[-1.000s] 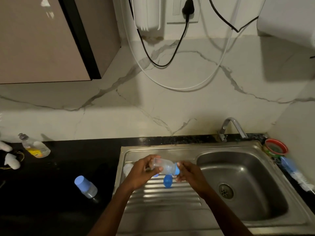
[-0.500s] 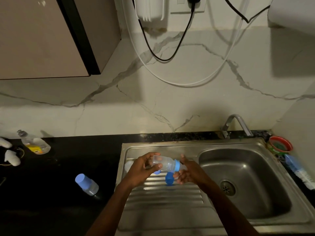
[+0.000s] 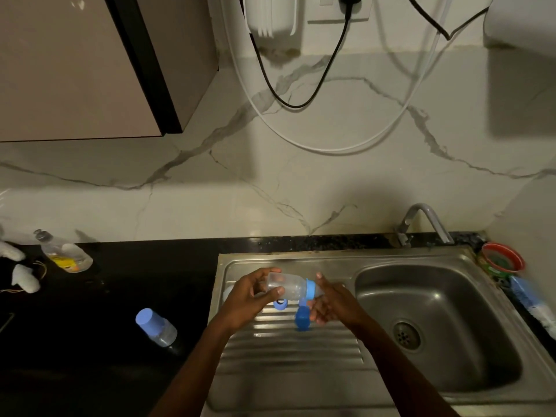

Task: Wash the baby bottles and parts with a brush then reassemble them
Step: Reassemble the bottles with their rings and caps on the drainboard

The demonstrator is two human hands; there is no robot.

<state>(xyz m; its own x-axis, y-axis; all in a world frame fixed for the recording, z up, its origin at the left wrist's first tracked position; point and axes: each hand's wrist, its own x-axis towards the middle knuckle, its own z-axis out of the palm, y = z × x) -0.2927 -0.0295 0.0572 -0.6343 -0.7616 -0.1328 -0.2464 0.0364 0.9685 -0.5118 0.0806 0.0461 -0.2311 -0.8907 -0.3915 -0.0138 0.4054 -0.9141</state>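
Left hand [image 3: 245, 299] grips the clear bottle [image 3: 285, 286] sideways, fingers curled round its base; right hand [image 3: 332, 305] is at the blue collar [image 3: 310, 289], fingers fairly straight, and I can't tell if it's pinching. Marble wall, black counter [image 3: 105, 311], steel sink [image 3: 436, 320] with ribbed drainboard. Bottle sits above the drainboard between both hands. Blue cap [image 3: 302, 318] stands just below. A second capped bottle [image 3: 156, 327] lies on the counter.

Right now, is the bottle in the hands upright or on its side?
On its side: the bottle lies level, blue collar pointing right.
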